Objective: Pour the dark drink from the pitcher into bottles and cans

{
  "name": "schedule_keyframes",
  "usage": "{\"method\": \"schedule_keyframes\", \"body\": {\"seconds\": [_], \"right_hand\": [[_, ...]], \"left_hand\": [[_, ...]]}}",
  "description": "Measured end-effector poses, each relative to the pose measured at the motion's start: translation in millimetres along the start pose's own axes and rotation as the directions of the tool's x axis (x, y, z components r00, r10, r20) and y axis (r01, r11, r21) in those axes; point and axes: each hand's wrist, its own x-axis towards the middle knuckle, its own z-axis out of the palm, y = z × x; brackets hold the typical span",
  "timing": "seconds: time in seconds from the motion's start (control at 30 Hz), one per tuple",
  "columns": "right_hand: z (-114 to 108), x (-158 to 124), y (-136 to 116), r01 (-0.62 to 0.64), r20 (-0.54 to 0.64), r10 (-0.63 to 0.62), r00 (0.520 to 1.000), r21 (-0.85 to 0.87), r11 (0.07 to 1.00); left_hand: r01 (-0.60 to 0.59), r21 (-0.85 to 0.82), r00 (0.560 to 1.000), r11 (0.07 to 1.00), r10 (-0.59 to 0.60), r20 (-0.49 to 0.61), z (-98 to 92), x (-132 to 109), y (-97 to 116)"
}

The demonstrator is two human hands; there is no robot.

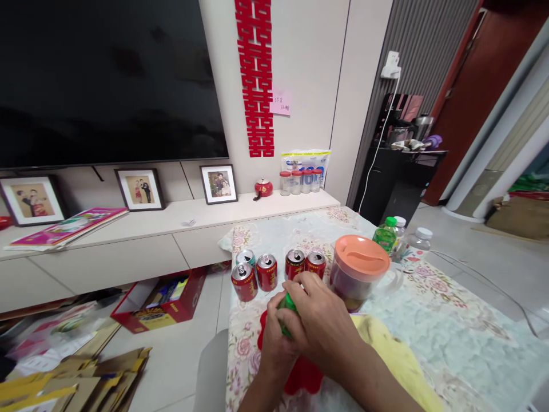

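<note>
Over the red mat on the flowered table we clasp a green container: our left hand wraps its side, our right hand closes over its top; just beyond stand red cans, then an orange-lidded jug

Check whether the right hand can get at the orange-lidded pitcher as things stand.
Probably yes. The pitcher stands close beside the right hand, nothing between them; the red cans sit off to its left. But that hand and the left hand are wrapped around a green container, so it isn't free.
</note>
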Motion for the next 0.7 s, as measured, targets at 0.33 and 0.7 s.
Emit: {"method": "schedule_keyframes", "body": {"seconds": [0.33, 0.7], "right_hand": [[5.7, 0.4, -0.2, -0.066, -0.031, 0.066, 0.997, 0.006, 0.998], [-4.9, -0.1, 1.6, 0.076, -0.123, -0.059, 0.991, 0.141, 0.987]], "left_hand": [[0.050, -0.050, 0.998, 0.998, -0.049, 0.028, -5.1, -1.5, 7.6], [0.069, -0.116, 0.996, 0.991, -0.062, 0.058, -2.1, -0.6, 8.5]]}}
